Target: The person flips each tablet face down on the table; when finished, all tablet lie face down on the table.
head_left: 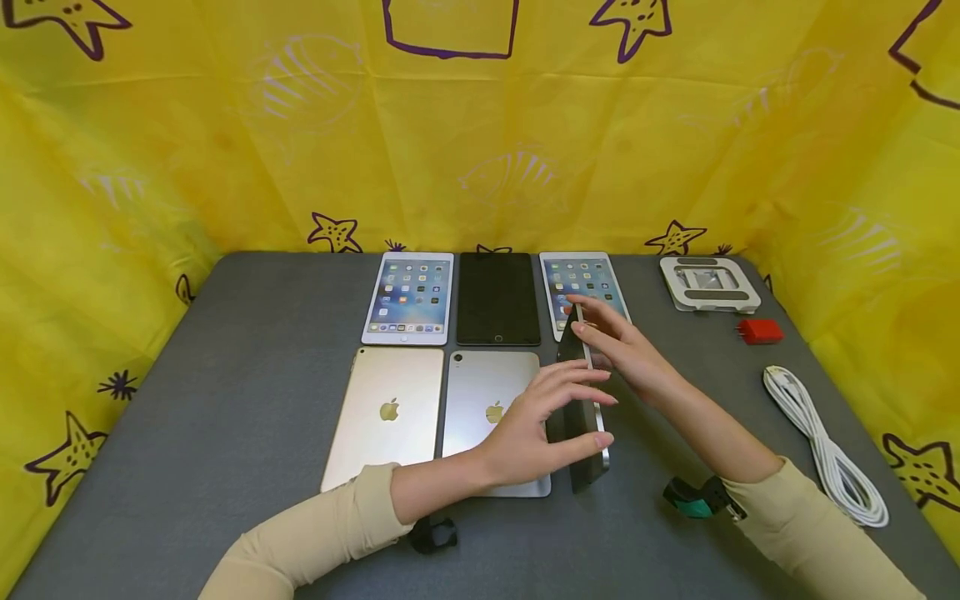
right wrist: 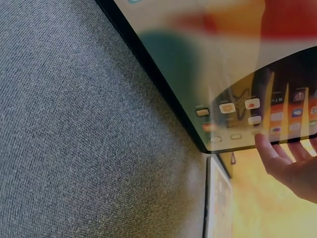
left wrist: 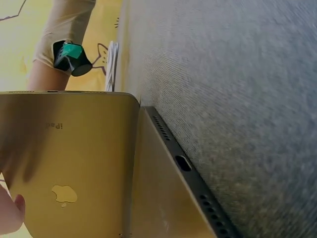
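Note:
A tablet [head_left: 581, 417] stands tilted on its long edge. Its gold-looking back, with an apple logo, shows in the left wrist view, and its lit screen [right wrist: 233, 89] shows in the right wrist view. My right hand [head_left: 618, 342] pinches its far end at the upper edge. Across its upper edge reaches my left hand [head_left: 536, 421], fingers and thumb extended rather than curled round it. Under the left hand lies a silver tablet [head_left: 461, 417], back up, and left of that a gold tablet [head_left: 390, 400], also back up.
Behind lie a white tablet [head_left: 408, 292], a black-screened tablet [head_left: 498, 296] and another white tablet [head_left: 588, 279], partly hidden by my right hand. On the right are a white folding stand [head_left: 708, 283], a red charger plug [head_left: 761, 332] and a coiled white cable [head_left: 828, 450].

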{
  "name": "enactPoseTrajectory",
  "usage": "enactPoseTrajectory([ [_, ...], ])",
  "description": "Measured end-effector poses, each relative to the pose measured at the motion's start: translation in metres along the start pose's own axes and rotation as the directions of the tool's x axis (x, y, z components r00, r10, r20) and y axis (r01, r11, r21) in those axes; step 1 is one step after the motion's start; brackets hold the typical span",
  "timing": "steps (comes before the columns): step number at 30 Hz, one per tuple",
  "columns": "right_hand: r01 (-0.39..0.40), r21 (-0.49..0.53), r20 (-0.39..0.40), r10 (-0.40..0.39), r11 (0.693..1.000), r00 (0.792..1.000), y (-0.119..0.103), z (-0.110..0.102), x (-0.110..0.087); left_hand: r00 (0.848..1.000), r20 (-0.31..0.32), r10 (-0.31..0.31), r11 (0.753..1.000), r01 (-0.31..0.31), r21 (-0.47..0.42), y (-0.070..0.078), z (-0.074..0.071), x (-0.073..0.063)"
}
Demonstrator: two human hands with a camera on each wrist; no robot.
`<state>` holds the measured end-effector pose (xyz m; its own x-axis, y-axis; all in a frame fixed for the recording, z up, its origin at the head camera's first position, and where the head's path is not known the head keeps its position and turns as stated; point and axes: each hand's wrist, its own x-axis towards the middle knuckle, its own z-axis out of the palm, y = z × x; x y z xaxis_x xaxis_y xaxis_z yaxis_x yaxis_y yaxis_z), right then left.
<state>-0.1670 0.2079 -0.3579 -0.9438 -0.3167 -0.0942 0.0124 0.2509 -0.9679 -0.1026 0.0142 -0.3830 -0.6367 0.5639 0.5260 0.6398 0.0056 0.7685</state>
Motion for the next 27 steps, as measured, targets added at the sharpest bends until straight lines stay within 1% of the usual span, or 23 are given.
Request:
enactPoseTrajectory([
  [2, -0.001, -0.003, 0.0, 0.001, 1.0, 1.0, 0.001, 0.0, 0.0, 0.998, 0.049, 0.041, 0.998, -0.043, 0.04, 0.0, 0.001, -0.001],
  [4, -0.004, -0.01, -0.001, 0.004, 1.0, 1.0, 0.002, -0.001, -0.001, 0.994, 0.078, 0.081, 0.993, -0.087, 0.081, -0.001, 0.001, -0.002],
  [7, -0.007, -0.02, -0.002, 0.007, 1.0, 1.0, 0.002, -0.002, -0.002, 0.986, 0.088, 0.142, 0.979, -0.153, 0.135, -0.003, 0.003, -0.001],
  [9, -0.008, -0.018, 0.0, 0.008, 1.0, 1.0, 0.003, -0.003, -0.002, 0.981, 0.091, 0.172, 0.97, -0.185, 0.159, -0.004, 0.003, 0.0],
  [12, -0.004, 0.002, 0.007, 0.004, 1.0, 1.0, 0.004, -0.005, -0.003, 0.973, 0.107, 0.205, 0.955, -0.222, 0.197, -0.007, 0.004, 0.001],
  [17, 0.006, 0.04, 0.012, -0.006, 0.999, 1.0, 0.006, -0.006, -0.005, 0.96, 0.162, 0.229, 0.928, -0.266, 0.259, -0.012, 0.008, 0.001],
  [20, 0.015, 0.039, 0.008, -0.015, 0.999, 1.0, 0.006, -0.008, -0.006, 0.953, 0.219, 0.212, 0.907, -0.275, 0.318, -0.014, 0.01, -0.001],
  [23, 0.024, 0.027, 0.004, -0.024, 0.999, 1.0, 0.007, -0.009, -0.007, 0.947, 0.28, 0.158, 0.9, -0.255, 0.353, -0.014, 0.012, -0.003],
  [25, 0.022, 0.022, 0.001, -0.022, 1.0, 1.0, 0.008, -0.011, -0.008, 0.944, 0.314, 0.1, 0.906, -0.217, 0.363, -0.014, 0.014, -0.004],
  [27, 0.014, 0.02, -0.005, -0.014, 1.0, 1.0, 0.008, -0.013, -0.009, 0.941, 0.336, 0.026, 0.915, -0.158, 0.37, -0.013, 0.015, -0.006],
])
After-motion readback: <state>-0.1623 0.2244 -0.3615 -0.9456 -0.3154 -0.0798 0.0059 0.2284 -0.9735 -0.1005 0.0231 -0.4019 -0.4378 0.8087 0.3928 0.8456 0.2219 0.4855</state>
